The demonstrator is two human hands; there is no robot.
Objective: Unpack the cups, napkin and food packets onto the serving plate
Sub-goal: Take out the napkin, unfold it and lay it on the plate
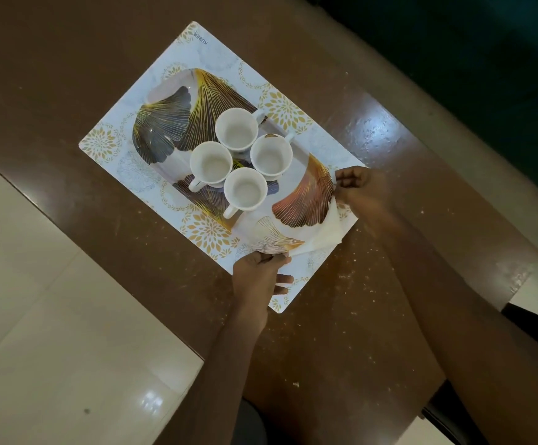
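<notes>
Brown table [341, 316], speckled; pale tiled floor at left. White-and-gold placemat [107, 142] lies on table. Serving plate [161, 123], leaf-patterned, rests on placemat. Four white cups [236, 128] upright, empty, clustered at plate centre, rims nearly touching. Napkin [322, 234] at plate's near end, partly unfolded. Left hand [258, 277] pinches napkin's lower corner; right hand [362, 191] pinches upper edge.
</notes>
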